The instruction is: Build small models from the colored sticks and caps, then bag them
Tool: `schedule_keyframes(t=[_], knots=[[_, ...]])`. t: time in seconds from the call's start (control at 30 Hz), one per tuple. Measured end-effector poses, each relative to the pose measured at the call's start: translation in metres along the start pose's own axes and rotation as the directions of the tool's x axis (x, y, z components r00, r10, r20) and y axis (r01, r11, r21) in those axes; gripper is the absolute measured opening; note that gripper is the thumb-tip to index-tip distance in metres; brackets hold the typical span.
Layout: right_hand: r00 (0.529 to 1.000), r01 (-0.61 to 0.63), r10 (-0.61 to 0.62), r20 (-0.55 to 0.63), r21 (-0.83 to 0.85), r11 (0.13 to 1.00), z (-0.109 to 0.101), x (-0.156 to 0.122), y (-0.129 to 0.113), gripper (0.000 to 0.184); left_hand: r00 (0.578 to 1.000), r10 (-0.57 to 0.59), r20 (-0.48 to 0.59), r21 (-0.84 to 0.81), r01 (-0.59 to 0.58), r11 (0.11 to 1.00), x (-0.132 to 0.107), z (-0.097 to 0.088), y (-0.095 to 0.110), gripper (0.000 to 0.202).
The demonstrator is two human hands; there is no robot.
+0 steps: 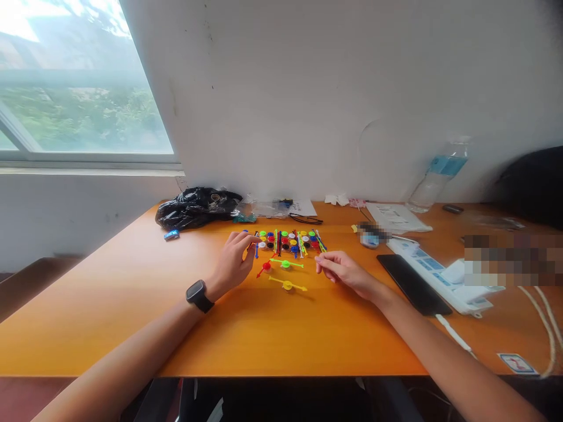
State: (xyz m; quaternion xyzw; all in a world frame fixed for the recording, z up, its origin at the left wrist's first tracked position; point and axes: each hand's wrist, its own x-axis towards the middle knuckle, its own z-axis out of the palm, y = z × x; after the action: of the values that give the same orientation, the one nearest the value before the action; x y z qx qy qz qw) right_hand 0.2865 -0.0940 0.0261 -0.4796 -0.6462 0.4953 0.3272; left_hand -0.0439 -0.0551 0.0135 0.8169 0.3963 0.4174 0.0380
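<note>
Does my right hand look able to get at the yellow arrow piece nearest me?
Probably yes: your right hand is just to the right of the yellow arrow piece, and nothing visible blocks the way between them.

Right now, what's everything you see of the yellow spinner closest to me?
The yellow spinner looks like plastic: a round middle crossed by a thin, slanting arm, its arrowhead pointing right. It sits on the orange-brown table, nearer you than the green spinner. Neither the left hand nor the right hand touches it.
</note>
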Motion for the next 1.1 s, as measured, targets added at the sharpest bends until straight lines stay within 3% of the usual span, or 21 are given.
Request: schedule_keyframes(t=[0.23,0.4,0.6,0.73,0.93,1.03,1.1], knots=[[0.998,-0.027,0.028,-0.048,0.011,1.000,-0.004,0.003,0.004,0.050,0.978,-0.192,0.077,0.130,0.182,0.975,0.003,-0.001,-0.050,0.030],[0.998,-0.050,0.050,-0.045,-0.007,0.999,-0.003,0.000,0.001,0.051,0.960,-0.252,0.124,0.236,0.218,0.947,-0.002,0.005,-0.068,0.040],[0.998,-0.054,0.054,-0.033,0.000,0.999,-0.002,0.002,0.002,0.054,0.947,-0.227,0.227,0.186,0.187,0.965,0.002,0.006,-0.077,0.068],[0.998,-0.063,0.064,-0.028,0.027,0.998,0.001,0.004,0.005,0.059,0.930,-0.160,0.331,0.120,0.127,0.985,0.005,0.007,-0.078,0.060],[0.998,-0.057,0.057,-0.018,0.017,0.998,0.002,0.005,0.008,0.059,0.964,-0.113,0.239,0.162,0.075,0.984,0.003,0.006,-0.071,0.053],[0.999,-0.049,0.048,-0.021,-0.015,0.999,0.001,0.006,0.011,0.058,0.958,-0.086,0.275,0.157,0.043,0.987,0.003,0.005,-0.067,0.054],[0.997,0.021,-0.027,-0.073,-0.077,0.997,0.003,0.005,0.012,0.053,0.948,-0.054,0.314,0.126,0.015,0.992,0.004,0.005,-0.065,0.053]])
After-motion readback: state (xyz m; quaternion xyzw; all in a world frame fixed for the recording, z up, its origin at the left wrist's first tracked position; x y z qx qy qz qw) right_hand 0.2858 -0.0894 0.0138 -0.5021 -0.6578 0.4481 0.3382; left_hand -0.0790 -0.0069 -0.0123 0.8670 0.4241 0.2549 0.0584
